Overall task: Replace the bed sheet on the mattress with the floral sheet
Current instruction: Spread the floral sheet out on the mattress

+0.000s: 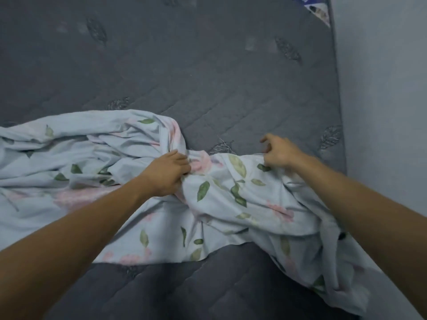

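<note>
Left hand [167, 173] grip bunches floral sheet [221, 192] mid-mattress [208, 77]; right hand [278, 153] pinches sheet's far edge, crumpled bulk left.

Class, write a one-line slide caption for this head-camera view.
Both hands, left hand and right hand, grip a crumpled floral sheet on a bare grey mattress.

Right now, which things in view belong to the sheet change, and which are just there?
In the job:
floral sheet, bunched across the bed
grey mattress, bare
left hand, gripping the sheet
right hand, pinching its edge

Just there:
corner label on the mattress
wall
</note>
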`<state>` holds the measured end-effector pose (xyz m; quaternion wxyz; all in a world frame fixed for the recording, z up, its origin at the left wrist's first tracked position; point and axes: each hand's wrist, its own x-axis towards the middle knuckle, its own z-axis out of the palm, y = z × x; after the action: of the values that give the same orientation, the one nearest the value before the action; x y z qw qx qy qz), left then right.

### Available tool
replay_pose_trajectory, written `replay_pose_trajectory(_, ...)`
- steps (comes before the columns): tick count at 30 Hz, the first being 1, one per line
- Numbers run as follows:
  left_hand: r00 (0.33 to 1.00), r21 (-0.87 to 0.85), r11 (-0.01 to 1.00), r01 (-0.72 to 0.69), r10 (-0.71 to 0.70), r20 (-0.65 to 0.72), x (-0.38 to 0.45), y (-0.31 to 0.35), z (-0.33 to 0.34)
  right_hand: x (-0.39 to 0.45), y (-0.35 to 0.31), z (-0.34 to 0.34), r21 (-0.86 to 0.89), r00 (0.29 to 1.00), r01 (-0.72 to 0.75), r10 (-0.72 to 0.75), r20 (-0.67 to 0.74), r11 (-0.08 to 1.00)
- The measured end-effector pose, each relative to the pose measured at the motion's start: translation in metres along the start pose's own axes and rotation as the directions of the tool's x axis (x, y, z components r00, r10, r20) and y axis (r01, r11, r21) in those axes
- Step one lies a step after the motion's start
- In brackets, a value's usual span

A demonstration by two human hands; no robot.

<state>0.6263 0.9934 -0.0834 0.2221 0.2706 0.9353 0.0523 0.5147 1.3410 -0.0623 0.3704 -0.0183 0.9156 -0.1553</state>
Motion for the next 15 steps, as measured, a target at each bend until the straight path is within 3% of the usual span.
replay_pose_trajectory(3, 0.993, -0.065, 0.998, 0.009, -0.017, -0.116, -0.037, 0.019, 0.013, 0.019, -0.033, 0.026, 0.019, 0.998, 0.059, -0.060, 0.037, 0.998)
replay_pose_trajectory(8, 0.986, -0.117, 0.983, -0.139, 0.127, -0.107, -0.099, 0.043, 0.033, 0.034, -0.050, 0.088, -0.370, 0.985, 0.165, -0.135, 0.106, 0.914)
replay_pose_trajectory(11, 0.994, -0.166, 0.981, -0.103, 0.108, 0.021, -0.121, 0.053, 0.044, 0.022, -0.051, 0.107, -0.497, 0.977, 0.202, -0.136, 0.166, 0.844)
replay_pose_trajectory(13, 0.983, -0.236, 0.971, -0.048, 0.088, 0.163, -0.123, 0.055, 0.045, 0.018, -0.049, 0.110, -0.476, 0.972, 0.209, -0.127, 0.198, 0.854)
replay_pose_trajectory(15, 0.926, -0.341, 0.939, 0.050, 0.084, 0.368, -0.115, 0.055, 0.039, 0.015, -0.047, 0.106, -0.387, 0.957, 0.232, -0.138, 0.255, 0.892)
